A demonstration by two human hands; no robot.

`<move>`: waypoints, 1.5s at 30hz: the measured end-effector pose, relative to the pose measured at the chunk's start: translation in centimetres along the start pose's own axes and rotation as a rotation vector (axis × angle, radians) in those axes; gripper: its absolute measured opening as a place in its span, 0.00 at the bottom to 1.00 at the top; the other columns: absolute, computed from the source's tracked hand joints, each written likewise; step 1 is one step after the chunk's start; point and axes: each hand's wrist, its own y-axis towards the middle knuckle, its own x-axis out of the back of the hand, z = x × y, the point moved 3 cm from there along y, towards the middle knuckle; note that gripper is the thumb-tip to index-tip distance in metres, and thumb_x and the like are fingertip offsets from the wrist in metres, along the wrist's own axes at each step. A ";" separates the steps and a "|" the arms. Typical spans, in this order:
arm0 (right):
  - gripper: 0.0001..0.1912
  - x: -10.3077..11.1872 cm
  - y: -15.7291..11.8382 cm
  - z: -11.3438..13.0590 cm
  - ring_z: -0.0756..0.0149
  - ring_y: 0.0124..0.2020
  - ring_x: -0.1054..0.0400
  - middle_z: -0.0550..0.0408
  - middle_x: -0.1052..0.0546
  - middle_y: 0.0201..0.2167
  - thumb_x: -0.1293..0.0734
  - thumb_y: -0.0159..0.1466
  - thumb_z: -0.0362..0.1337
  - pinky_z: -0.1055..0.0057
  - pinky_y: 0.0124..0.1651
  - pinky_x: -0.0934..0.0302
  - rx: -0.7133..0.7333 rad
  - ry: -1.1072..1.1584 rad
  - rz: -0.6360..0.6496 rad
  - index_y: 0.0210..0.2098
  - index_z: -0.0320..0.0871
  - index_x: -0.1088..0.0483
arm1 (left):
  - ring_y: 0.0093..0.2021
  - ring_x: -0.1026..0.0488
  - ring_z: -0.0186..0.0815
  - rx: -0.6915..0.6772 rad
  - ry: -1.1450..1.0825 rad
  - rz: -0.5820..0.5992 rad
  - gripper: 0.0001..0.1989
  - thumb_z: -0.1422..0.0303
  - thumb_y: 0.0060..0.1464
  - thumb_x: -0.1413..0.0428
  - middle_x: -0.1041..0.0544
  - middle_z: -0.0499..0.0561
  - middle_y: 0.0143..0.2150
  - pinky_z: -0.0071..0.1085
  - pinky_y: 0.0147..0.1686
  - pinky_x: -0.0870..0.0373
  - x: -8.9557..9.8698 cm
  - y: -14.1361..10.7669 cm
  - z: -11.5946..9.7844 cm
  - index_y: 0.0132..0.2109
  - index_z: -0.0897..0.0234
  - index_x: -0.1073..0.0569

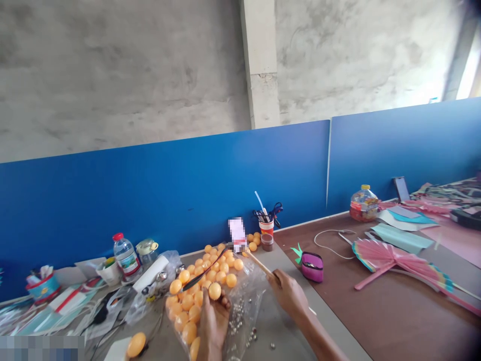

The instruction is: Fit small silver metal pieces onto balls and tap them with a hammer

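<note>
My left hand [215, 321] holds one orange ball [214, 291] between thumb and fingers, above a clear plastic bag of similar orange balls [193, 299]. My right hand [287, 293] is closed round a thin wooden stick [259, 262], which points up and left over the balls. Small silvery beads [237, 316] lie in clear plastic between the hands. A dark, slender strip [205, 271] lies across the balls. One orange ball [136, 345] rests apart at the lower left.
Behind the balls stand a cup of tools [266, 226] and a small brown jar [267, 242]. A purple pouch [312, 266] and pink fan [394, 258] lie right. A red-capped bottle [127, 256] and clutter stand left. A blue partition [169, 195] runs behind.
</note>
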 end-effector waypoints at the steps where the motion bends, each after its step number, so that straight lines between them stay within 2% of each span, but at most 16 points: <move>1: 0.16 0.1 0.1 -0.2 0.67 0.27 0.37 0.56 0.27 0.27 0.45 0.67 0.45 0.72 0.29 0.54 -0.019 -0.012 -0.014 0.27 0.45 0.37 | 0.21 0.35 0.32 0.033 -0.040 0.015 0.14 0.55 0.50 0.41 0.29 0.50 0.24 0.30 0.21 0.34 0.0 0.1 0.1 0.30 0.62 0.29; 3: 0.14 0.3 0.3 -0.6 0.65 0.31 0.35 0.54 0.25 0.31 0.44 0.66 0.43 0.71 0.30 0.53 -0.039 -0.023 -0.035 0.29 0.45 0.36 | 0.23 0.33 0.32 0.130 -0.163 0.057 0.10 0.60 0.52 0.42 0.26 0.52 0.26 0.29 0.23 0.32 0.0 0.2 0.5 0.32 0.63 0.27; 6: 0.11 0.2 0.4 -1.1 0.63 0.34 0.32 0.50 0.25 0.38 0.44 0.66 0.39 0.69 0.31 0.52 -0.064 -0.039 -0.055 0.32 0.44 0.33 | 0.25 0.29 0.33 0.168 -0.231 0.047 0.06 0.66 0.53 0.43 0.23 0.54 0.28 0.29 0.26 0.30 0.1 0.4 0.6 0.34 0.65 0.25; 9: 0.10 -0.1 0.5 -1.6 0.62 0.35 0.31 0.48 0.26 0.43 0.44 0.66 0.36 0.68 0.31 0.52 -0.090 -0.084 -0.045 0.36 0.43 0.32 | 0.26 0.27 0.34 0.196 -0.297 0.083 0.08 0.66 0.55 0.44 0.22 0.56 0.31 0.28 0.27 0.29 0.1 0.4 0.7 0.36 0.66 0.24; 14: 0.08 -0.6 1.0 -2.6 0.63 0.39 0.30 0.50 0.27 0.43 0.43 0.65 0.35 0.70 0.34 0.48 -0.138 -0.169 -0.023 0.38 0.44 0.32 | 0.28 0.24 0.36 0.191 -0.362 0.203 0.14 0.65 0.61 0.50 0.21 0.59 0.32 0.30 0.28 0.26 0.2 0.5 1.2 0.44 0.67 0.23; 19: 0.09 -1.0 1.4 -3.5 0.58 0.42 0.29 0.47 0.25 0.43 0.41 0.63 0.34 0.69 0.38 0.44 -0.138 -0.195 -0.016 0.39 0.42 0.30 | 0.43 0.21 0.44 0.229 -0.448 0.326 0.15 0.65 0.62 0.51 0.19 0.61 0.42 0.38 0.43 0.25 0.5 0.9 1.7 0.42 0.66 0.21; 23: 0.09 -1.1 1.4 -3.6 0.53 0.44 0.29 0.44 0.24 0.43 0.39 0.62 0.34 0.65 0.42 0.42 -0.123 -0.222 -0.026 0.38 0.42 0.28 | 0.47 0.22 0.46 0.223 -0.436 0.396 0.15 0.63 0.61 0.50 0.19 0.62 0.44 0.42 0.49 0.27 0.7 1.2 1.9 0.41 0.65 0.20; 28: 0.09 -0.9 1.3 -3.4 0.47 0.47 0.32 0.41 0.22 0.42 0.37 0.60 0.32 0.61 0.46 0.43 -0.089 -0.318 -0.042 0.37 0.40 0.26 | 0.51 0.24 0.48 0.204 -0.430 0.409 0.15 0.62 0.61 0.49 0.20 0.63 0.46 0.44 0.52 0.29 0.9 1.5 2.0 0.44 0.64 0.21; 33: 0.10 -0.7 1.0 -2.9 0.48 0.48 0.33 0.41 0.23 0.42 0.37 0.61 0.34 0.60 0.46 0.44 -0.089 -0.373 -0.011 0.38 0.39 0.25 | 0.51 0.24 0.47 0.221 -0.440 0.364 0.16 0.61 0.61 0.50 0.20 0.61 0.48 0.43 0.50 0.28 0.9 1.4 1.8 0.51 0.60 0.24; 36: 0.11 -0.4 0.8 -2.2 0.50 0.48 0.33 0.41 0.25 0.44 0.38 0.62 0.34 0.62 0.46 0.44 -0.090 -0.354 -0.043 0.40 0.41 0.25 | 0.52 0.25 0.47 0.222 -0.431 0.344 0.17 0.62 0.61 0.49 0.21 0.60 0.50 0.43 0.50 0.28 0.8 1.2 1.6 0.55 0.58 0.26; 39: 0.11 -0.5 0.6 -1.1 0.55 0.48 0.33 0.44 0.25 0.44 0.39 0.63 0.32 0.66 0.46 0.45 -0.001 -0.246 -0.068 0.41 0.42 0.26 | 0.53 0.26 0.47 0.211 -0.421 0.346 0.19 0.63 0.61 0.49 0.23 0.61 0.53 0.43 0.50 0.28 0.7 1.1 1.5 0.58 0.57 0.29; 42: 0.12 -1.5 0.2 0.1 0.61 0.42 0.30 0.49 0.22 0.38 0.40 0.61 0.29 0.70 0.44 0.45 0.153 -0.111 0.075 0.35 0.42 0.25 | 0.55 0.27 0.46 0.216 -0.422 0.382 0.20 0.65 0.62 0.50 0.24 0.60 0.55 0.43 0.51 0.28 0.8 1.3 1.6 0.60 0.55 0.31; 45: 0.11 -2.5 -0.4 1.0 0.63 0.39 0.29 0.51 0.21 0.34 0.39 0.57 0.28 0.71 0.43 0.45 0.267 -0.076 0.208 0.30 0.41 0.25 | 0.57 0.28 0.45 0.205 -0.432 0.425 0.22 0.66 0.62 0.52 0.26 0.59 0.58 0.42 0.52 0.29 1.0 1.7 1.6 0.62 0.53 0.33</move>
